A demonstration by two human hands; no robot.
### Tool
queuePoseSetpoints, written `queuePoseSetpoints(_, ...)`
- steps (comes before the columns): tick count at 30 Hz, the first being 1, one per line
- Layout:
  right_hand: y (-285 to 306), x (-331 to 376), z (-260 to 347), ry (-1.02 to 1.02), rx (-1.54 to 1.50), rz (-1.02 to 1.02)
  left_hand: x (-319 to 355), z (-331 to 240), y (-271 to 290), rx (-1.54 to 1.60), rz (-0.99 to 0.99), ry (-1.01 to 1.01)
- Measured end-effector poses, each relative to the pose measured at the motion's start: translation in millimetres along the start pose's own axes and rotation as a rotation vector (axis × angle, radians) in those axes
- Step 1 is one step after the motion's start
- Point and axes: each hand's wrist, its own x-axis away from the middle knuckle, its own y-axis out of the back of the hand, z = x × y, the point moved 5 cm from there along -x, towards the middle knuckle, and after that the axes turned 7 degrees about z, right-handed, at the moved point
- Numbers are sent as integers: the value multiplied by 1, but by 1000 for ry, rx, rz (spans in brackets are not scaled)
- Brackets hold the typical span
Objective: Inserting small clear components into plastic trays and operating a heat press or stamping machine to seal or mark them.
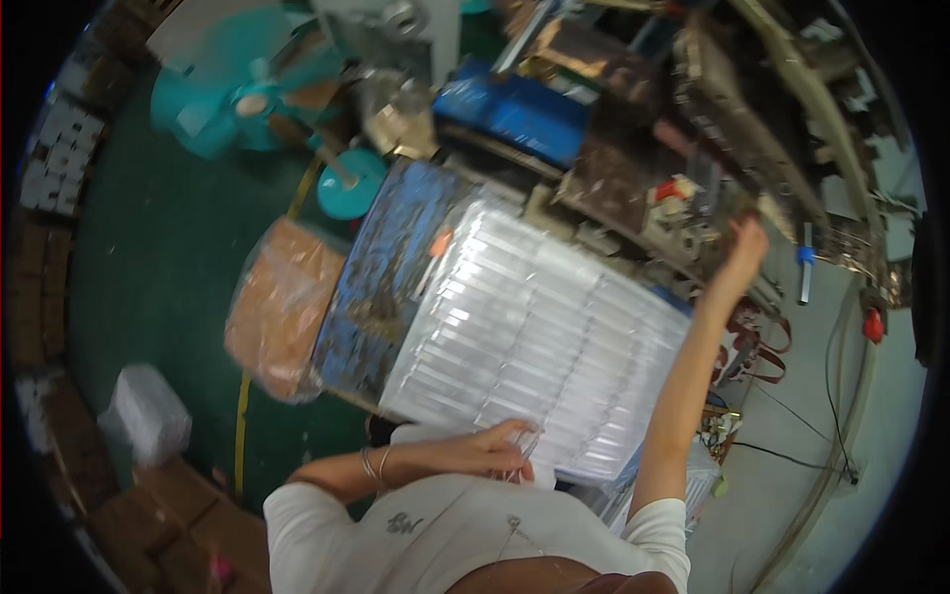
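Note:
My left hand (487, 452) is held in front of my body at the near edge of a clear plastic tray (534, 337). Its fingers are curled round a small, clear, shiny piece (528, 442), too blurred to name more exactly. The tray has rows of narrow slots and lies on a worn blue bench top (381, 267). My right arm stretches forward past the tray's right side. At its end, my right hand (749, 247) is up at the machine (683, 213), near a red part (676, 188). Motion smears its fingers, and whatever they touch is hidden.
A blue box-like machine part (515, 114) stands beyond the tray. At far left is a teal fan (233, 94) on a round base. A plastic-wrapped cardboard box (284, 309) sits left of the bench. Cables (841, 436) run along the floor at right.

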Motion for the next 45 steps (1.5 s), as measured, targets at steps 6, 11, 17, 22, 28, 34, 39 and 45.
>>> queuePoseSetpoints(6, 18, 84, 15, -10, 157, 273, 54, -1, 28, -942, -635, -207)
queuePoseSetpoints(11, -8, 121, 0, -12, 264, 454, 90, 5, 41, -1696, -951, -383)
queuePoseSetpoints(17, -33, 131, 28, 88, 539, 628, 105, 21, 42, -1992, -1013, -335)
queuePoseSetpoints(22, -61, 136, 36, 364, 732, 708, 105, 23, 44, -2060, -1130, -315)
queuePoseSetpoints(28, -83, 131, 39, 500, 888, 978, 104, -15, 26, -1661, -1147, -550)
queuePoseSetpoints(34, -40, 120, 54, 161, 567, 950, 51, -92, 39, -1541, -1251, -905)
queuePoseSetpoints(39, 21, 120, 4, -640, -369, 665, -14, -167, 18, -1658, -1147, -1084)
queuePoseSetpoints(45, 60, 84, 41, -463, -327, 438, -80, -223, -14, -1771, -1056, -1156)
